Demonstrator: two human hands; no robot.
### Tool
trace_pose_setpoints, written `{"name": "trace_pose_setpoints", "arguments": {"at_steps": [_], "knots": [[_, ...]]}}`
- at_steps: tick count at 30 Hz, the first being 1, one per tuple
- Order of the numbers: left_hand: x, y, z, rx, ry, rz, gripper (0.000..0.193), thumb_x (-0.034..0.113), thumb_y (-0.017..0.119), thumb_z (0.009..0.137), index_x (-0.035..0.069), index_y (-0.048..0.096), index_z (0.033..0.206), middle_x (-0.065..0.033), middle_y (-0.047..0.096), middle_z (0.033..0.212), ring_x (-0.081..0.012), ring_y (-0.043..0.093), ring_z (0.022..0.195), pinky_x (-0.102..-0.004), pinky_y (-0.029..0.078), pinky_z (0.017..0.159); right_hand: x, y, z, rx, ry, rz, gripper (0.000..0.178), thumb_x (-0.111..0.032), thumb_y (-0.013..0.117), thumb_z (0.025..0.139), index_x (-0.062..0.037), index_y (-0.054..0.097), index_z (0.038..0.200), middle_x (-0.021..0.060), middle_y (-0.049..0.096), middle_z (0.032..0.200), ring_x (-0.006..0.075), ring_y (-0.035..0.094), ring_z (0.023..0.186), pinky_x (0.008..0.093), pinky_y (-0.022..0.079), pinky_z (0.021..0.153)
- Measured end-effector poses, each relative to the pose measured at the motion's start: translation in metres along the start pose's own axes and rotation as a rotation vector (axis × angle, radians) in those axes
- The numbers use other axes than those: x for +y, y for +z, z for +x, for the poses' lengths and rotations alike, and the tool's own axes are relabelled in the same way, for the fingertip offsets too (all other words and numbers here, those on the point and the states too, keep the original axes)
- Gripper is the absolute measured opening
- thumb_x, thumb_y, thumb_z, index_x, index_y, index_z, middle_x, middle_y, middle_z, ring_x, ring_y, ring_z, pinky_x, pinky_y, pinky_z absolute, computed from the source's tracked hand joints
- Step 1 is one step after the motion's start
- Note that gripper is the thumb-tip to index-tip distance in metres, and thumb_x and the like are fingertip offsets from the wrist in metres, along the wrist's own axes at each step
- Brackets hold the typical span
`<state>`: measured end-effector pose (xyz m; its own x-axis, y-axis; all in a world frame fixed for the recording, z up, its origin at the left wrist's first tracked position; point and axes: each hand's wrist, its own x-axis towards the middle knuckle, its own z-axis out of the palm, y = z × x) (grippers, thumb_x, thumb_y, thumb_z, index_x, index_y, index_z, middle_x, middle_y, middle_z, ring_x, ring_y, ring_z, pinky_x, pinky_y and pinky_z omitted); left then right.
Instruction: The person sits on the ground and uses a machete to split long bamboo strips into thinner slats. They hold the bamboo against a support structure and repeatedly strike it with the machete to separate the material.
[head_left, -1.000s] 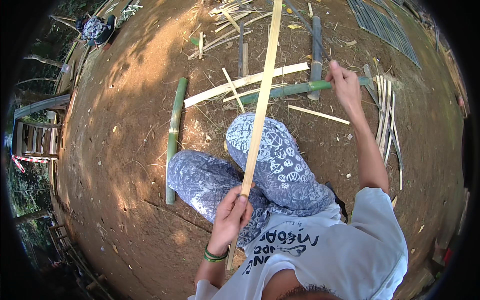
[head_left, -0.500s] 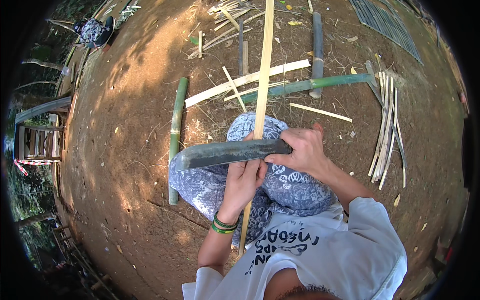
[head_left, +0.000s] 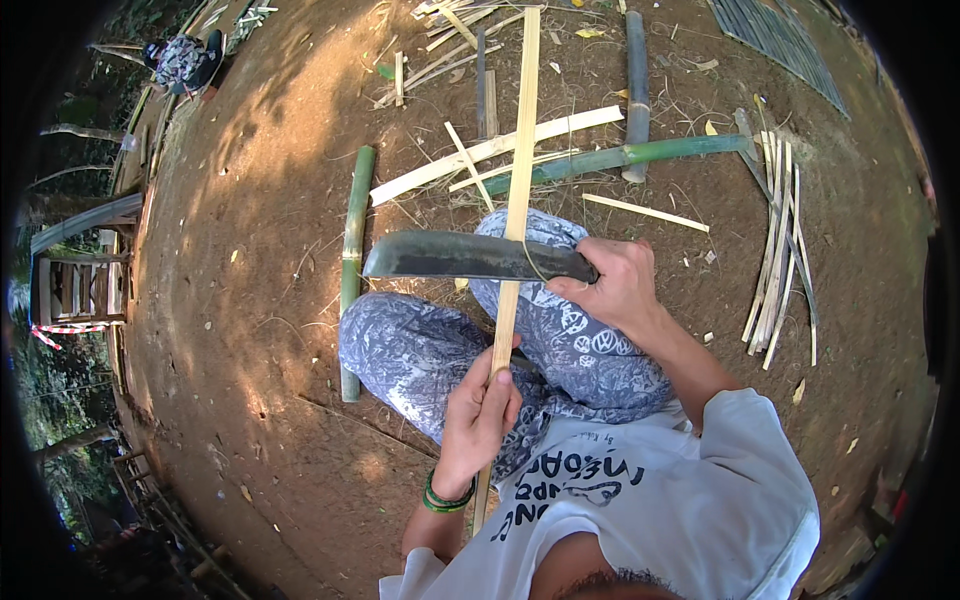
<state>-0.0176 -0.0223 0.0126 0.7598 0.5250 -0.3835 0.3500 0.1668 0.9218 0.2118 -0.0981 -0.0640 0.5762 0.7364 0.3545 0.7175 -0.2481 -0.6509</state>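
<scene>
Likely springy, the strip point(head_left: 525, 120) handles best toward its near end, left hand point(head_left: 477, 420) clasping it, right hand point(head_left: 619, 287) gripping the knife point(head_left: 440, 255).

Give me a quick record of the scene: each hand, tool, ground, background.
Left hand: grips the strip toward its lower end
Right hand: holds the machete by its handle end
Blade: crosses over the strip, tip leftward; contact unclear
Ground, left: green pole
Ground, ahead: second green pole crossing a dark pole
Ground, right: pale strips, loosely bunched
Background: another person, upper left
</scene>
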Motion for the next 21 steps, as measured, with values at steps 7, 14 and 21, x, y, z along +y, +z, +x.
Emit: {"name": "trace_pose_setpoints", "arguments": {"at_steps": [7,14,21], "knots": [[-0.023,-0.022,-0.052,-0.004,-0.059,-0.008,0.036,0.012,0.044,0.107,-0.001,0.052,0.139,0.0048,0.045,0.059,-0.0025,0.038,0.05,-0.0205,0.031,0.048,0.002,-0.007,-0.002,0.01,-0.024,0.003,0.066,-0.069,0.071,0.076,-0.0032,0.064,0.07,0.0147,0.06,0.059,0.0338,0.061,0.052,0.0425,0.045,0.049],[-0.047,-0.043,-0.118,-0.014,-0.149,-0.059,0.034,0.011,0.047,0.106,-0.003,0.057,0.135,0.0045,0.043,0.057,-0.0035,0.037,0.05,-0.0219,0.03,0.048,0.026,-0.016,0.011,0.052,0.019,0.041,0.072,-0.072,0.063,0.081,-0.0012,0.068,0.075,0.0148,0.055,0.054,0.0337,0.058,0.049,0.0425,0.043,0.048],[-0.055,-0.053,-0.143,-0.016,-0.182,-0.125,0.038,0.018,0.047,0.107,-0.004,0.054,0.137,0.002,0.047,0.064,-0.0047,0.04,0.055,-0.0222,0.031,0.05,0.107,-0.068,0.068,0.291,0.482,0.087,0.073,-0.067,0.05,0.095,0.0003,0.064,0.07,0.0022,0.049,0.053,0.0148,0.048,0.054,0.0351,0.037,0.052]]}}
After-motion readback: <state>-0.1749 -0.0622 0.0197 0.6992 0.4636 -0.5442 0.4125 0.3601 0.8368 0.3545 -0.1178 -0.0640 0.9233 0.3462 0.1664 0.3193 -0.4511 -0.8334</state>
